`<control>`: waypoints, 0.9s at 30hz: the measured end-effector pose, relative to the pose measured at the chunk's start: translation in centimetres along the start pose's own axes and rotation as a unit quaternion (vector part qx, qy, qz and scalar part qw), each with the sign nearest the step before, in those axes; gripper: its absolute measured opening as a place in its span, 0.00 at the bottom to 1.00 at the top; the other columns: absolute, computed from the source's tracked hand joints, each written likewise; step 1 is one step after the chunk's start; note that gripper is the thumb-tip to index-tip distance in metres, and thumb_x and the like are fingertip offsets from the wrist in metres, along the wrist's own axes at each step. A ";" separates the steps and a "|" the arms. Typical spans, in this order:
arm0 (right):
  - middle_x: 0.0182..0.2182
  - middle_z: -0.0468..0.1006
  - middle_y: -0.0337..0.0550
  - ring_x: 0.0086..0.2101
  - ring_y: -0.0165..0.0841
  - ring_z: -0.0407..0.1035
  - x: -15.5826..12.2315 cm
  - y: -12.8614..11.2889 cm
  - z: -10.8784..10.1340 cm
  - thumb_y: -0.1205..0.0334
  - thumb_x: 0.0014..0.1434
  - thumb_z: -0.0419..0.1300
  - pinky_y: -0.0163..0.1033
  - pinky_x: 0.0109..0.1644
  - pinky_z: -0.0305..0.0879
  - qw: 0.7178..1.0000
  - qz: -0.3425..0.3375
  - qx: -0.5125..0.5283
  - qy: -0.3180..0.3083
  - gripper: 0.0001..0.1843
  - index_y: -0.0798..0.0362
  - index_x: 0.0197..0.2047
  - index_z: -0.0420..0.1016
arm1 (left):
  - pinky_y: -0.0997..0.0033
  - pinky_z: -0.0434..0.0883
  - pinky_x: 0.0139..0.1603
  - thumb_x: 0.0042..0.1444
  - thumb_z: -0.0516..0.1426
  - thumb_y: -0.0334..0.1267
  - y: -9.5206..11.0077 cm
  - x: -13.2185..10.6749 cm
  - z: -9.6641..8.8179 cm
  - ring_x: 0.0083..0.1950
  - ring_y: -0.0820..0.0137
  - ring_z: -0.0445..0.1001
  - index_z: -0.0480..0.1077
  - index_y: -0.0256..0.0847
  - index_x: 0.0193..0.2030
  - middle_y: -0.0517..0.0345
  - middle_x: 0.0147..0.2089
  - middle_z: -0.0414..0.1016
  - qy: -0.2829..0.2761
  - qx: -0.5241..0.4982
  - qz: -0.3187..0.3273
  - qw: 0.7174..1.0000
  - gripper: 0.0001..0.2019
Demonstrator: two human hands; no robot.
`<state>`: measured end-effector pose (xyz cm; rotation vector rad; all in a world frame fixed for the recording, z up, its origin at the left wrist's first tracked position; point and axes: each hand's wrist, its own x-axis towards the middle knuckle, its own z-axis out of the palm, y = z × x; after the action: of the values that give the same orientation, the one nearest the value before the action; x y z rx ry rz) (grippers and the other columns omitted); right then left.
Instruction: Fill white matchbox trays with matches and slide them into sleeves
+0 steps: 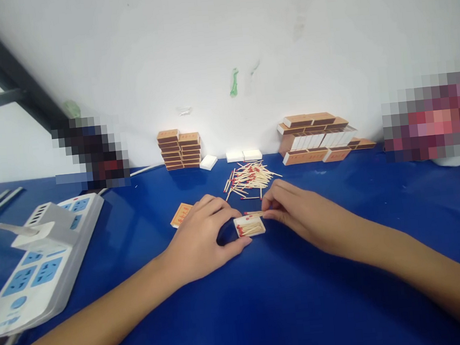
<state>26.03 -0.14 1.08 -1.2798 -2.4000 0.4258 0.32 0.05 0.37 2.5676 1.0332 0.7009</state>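
Note:
A small white matchbox tray (250, 226) lies on the blue table (267, 310) with several red-tipped matches in it. My left hand (204, 237) curls round the tray's left side, thumb and fingers holding it steady. My right hand (294, 209) pinches a few matches (253, 213) just above the tray's far edge. A loose pile of matches (249, 179) lies beyond the hands. An orange matchbox sleeve (181, 214) lies flat to the left of my left hand.
Stacks of orange matchboxes (180, 149) stand at the wall, with more matchboxes and white trays (318, 137) at the right. Loose white trays (243, 155) lie between them. A white power strip (38, 256) with cables sits at the left.

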 end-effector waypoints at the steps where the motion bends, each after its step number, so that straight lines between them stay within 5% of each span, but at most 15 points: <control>1: 0.42 0.76 0.44 0.34 0.35 0.72 -0.1 -0.4 0.2 0.60 0.74 0.55 0.39 0.36 0.65 1.000 0.000 -0.006 -0.010 0.06 0.49 0.42 0.69 | 0.55 0.72 0.53 0.61 0.67 0.45 0.0 0.0 0.0 0.51 0.58 0.72 0.77 0.42 0.51 0.51 0.48 0.77 -0.001 0.000 0.000 1.000 0.15; 15: 0.43 0.76 0.44 0.36 0.34 0.72 -0.1 -1.8 0.3 0.66 0.73 0.54 0.40 0.37 0.66 0.998 -0.001 0.002 -0.056 0.05 0.51 0.43 0.70 | 0.56 0.71 0.49 0.62 0.66 0.44 -0.2 0.1 0.0 0.48 0.59 0.72 0.76 0.41 0.50 0.52 0.45 0.77 -0.012 -0.012 0.016 1.000 0.13; 27: 0.40 0.77 0.43 0.35 0.33 0.71 0.0 -1.4 1.5 0.62 0.73 0.57 0.38 0.36 0.62 1.000 -0.002 0.028 -0.014 0.06 0.51 0.41 0.71 | 0.57 0.71 0.49 0.62 0.66 0.43 -0.3 0.0 0.0 0.48 0.60 0.72 0.75 0.40 0.50 0.52 0.46 0.77 -0.015 -0.020 0.032 0.999 0.13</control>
<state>24.34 -1.02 0.41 -1.2536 -2.3953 0.5078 0.20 0.24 0.23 2.5777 0.9221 0.6910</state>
